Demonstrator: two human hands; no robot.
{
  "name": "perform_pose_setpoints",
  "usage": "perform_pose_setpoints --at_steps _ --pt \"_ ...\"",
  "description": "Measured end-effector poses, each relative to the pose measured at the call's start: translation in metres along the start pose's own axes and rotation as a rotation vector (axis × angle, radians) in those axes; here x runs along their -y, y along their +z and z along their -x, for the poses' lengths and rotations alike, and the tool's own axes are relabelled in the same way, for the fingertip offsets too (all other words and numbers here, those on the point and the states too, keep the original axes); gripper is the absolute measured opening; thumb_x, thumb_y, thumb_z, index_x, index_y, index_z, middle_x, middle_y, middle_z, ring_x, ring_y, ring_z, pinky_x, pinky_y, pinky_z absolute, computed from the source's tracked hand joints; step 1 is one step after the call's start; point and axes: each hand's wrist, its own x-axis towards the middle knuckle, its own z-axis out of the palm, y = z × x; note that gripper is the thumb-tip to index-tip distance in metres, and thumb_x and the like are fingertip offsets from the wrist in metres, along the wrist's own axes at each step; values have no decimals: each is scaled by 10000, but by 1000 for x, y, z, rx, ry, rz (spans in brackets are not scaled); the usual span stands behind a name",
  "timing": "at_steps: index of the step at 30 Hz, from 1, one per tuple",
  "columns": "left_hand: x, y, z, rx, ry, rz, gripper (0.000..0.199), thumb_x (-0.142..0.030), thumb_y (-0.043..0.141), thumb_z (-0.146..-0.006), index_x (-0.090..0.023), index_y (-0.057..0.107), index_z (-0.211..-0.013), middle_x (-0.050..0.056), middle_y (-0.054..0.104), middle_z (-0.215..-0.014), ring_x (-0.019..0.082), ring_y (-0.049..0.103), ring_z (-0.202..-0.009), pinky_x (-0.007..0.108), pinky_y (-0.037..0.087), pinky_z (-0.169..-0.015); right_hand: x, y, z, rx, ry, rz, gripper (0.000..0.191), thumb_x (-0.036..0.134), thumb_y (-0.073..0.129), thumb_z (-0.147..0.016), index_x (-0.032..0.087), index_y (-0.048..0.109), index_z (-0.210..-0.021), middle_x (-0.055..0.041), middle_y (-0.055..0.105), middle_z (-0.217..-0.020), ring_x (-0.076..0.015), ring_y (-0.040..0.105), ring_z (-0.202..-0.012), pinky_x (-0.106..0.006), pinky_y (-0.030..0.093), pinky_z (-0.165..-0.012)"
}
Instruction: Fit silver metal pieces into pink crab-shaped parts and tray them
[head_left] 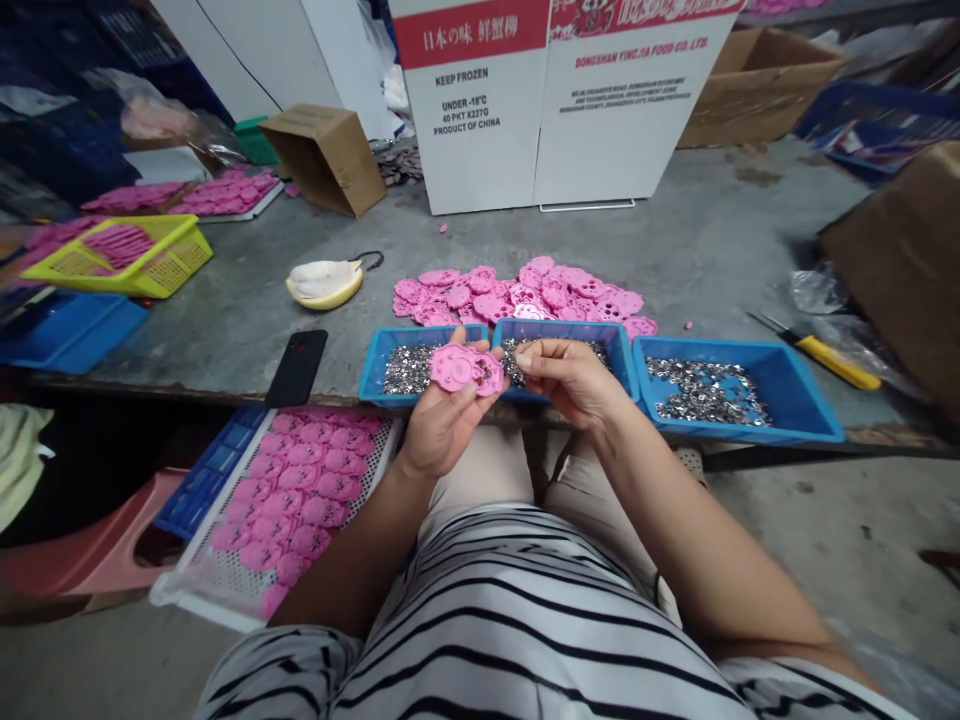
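My left hand (442, 425) grips a pink plastic piece (454, 368) with cut-out holes, its face turned up. Close beside it, my right hand (566, 375) has thumb and index finger pinched together over the middle bin; what sits between the fingertips is too small to make out. Three blue bins line the table's front edge: a left bin (367, 370), a middle bin (626, 362) and a right bin (806, 405), each with small shiny metal parts. Behind them lies a heap of similar pink pieces (559, 290).
A white tray (225, 575) of pink pieces in rows stands low on the left. On the table are a black phone (298, 367), a yellow fruit rind (326, 290), a yellow-handled screwdriver (836, 360), a yellow basket (176, 255) and a large white carton (480, 165).
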Motion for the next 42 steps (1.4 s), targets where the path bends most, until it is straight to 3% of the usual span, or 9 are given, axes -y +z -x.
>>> perform_pose_setpoints --at_steps 3,5,8,12,22,28,36,42 --pt "6 -1 1 31 74 -20 485 -214 822 -678 -303 634 -1116 45 618 -1284 277 489 -1339 507 426 -1083 -2 3 6 -43 -75 44 336 392 911 -421 187 658 -504 -16 638 -809 -111 502 -655 -275 396 -582" --pt "10 -1 1 17 163 -51 475 -214 862 -630 -290 648 -1047 41 636 -1231 272 518 -1306 488 409 -1100 -3 7 11 -71 -132 87 307 399 898 -465 197 672 -515 -37 658 -891 -166 570 -807 -324 456 -742" --pt "15 0 0 -5 263 -101 489 -215 892 -584 -277 648 -1003 40 638 -1191 266 553 -1265 460 367 -1133 -5 13 17 -89 -182 142 288 427 877 -529 210 689 -549 -65 674 -1021 -250 578 -1064 -415 424 -958" --pt "19 0 0 -3 325 -133 483 -236 896 -583 -276 646 -994 37 622 -1192 265 552 -1267 451 345 -1145 -8 18 22 -89 -197 166 318 469 862 -558 211 678 -542 -73 681 -1063 -281 556 -1151 -471 365 -1045" --pt "22 1 0 62 359 -191 434 -214 849 -656 -298 663 -1039 31 627 -1212 234 548 -1248 424 373 -1122 -10 18 24 -84 -218 174 314 463 855 -573 207 675 -551 -72 650 -1085 -271 564 -1116 -461 352 -1059" --pt "22 3 2 21 351 -210 442 -243 869 -625 -292 661 -1012 32 639 -1194 242 549 -1237 429 372 -1119 -12 16 24 -78 -228 197 279 408 837 -609 198 662 -554 -81 642 -1097 -270 557 -1112 -470 358 -1044" --pt "28 -4 -3 128 453 -270 460 -219 834 -682 -300 635 -1089 30 632 -1221 219 568 -1221 427 377 -1112 -14 15 24 -93 -235 164 277 408 847 -593 196 670 -573 -71 628 -1049 -261 565 -1097 -450 366 -1041" --pt "32 -3 -6 146 491 -300 465 -194 818 -690 -309 635 -1102 24 631 -1230 212 560 -1233 420 385 -1117 -25 13 23 -90 -360 232 291 410 805 -670 205 601 -638 -70 624 -1104 -248 570 -1102 -443 404 -1006"
